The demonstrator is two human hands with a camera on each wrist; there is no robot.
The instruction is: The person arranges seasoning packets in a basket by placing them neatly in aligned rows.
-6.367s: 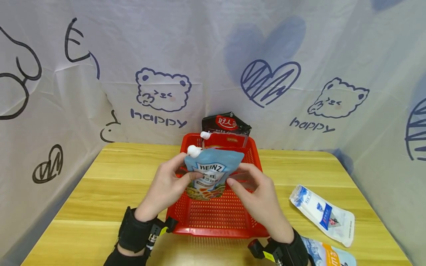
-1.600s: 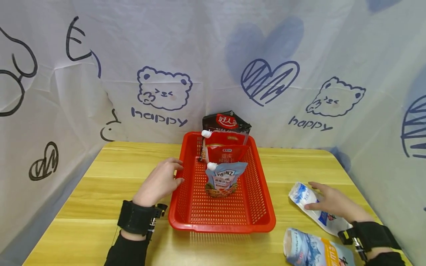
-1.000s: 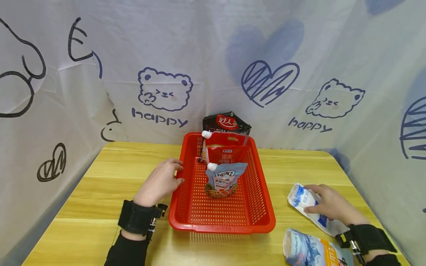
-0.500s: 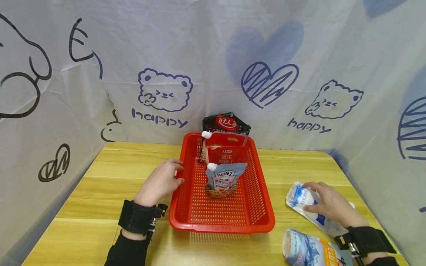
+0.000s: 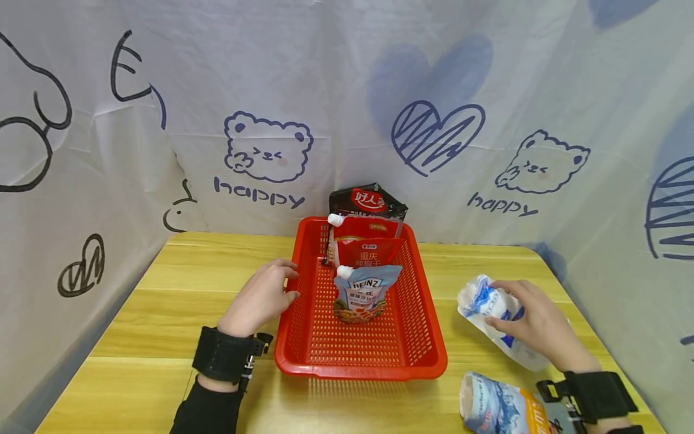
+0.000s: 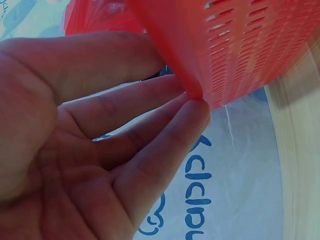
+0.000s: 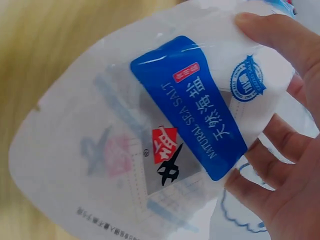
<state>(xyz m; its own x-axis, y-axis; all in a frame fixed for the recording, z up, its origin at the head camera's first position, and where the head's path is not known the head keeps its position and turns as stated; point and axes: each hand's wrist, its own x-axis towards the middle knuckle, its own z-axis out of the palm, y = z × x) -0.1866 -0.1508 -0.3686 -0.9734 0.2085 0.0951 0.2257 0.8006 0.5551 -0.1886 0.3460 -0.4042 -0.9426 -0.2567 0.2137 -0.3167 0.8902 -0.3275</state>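
My right hand [image 5: 534,322] grips a white and blue bag of sea salt [image 5: 490,310] between thumb and fingers, right of the basket. In the right wrist view, the salt bag [image 7: 190,107] hangs tilted, its blue "Natural Sea Salt" label facing the camera. My left hand [image 5: 260,298] rests its fingertips and thumb against the left rim of a red plastic basket [image 5: 358,372]. In the left wrist view, the fingers [image 6: 165,145] touch the basket rim, nearly straight. Standing in the basket are a light-blue Heinz spout pouch [image 5: 364,295] and a red chili packet [image 5: 368,252].
Behind those stand a red spouted pouch [image 5: 368,228] and a black packet [image 5: 368,199] at the basket's back. A blue and orange pouch [image 5: 504,404] lies at the table's front right. White cloth walls with drawings [image 5: 265,147] enclose the wooden table [image 5: 179,313].
The Heinz pouch was between both hands and now stands in the basket. My left hand moved to the basket rim. My right hand took hold of the salt bag and lifted it slightly.
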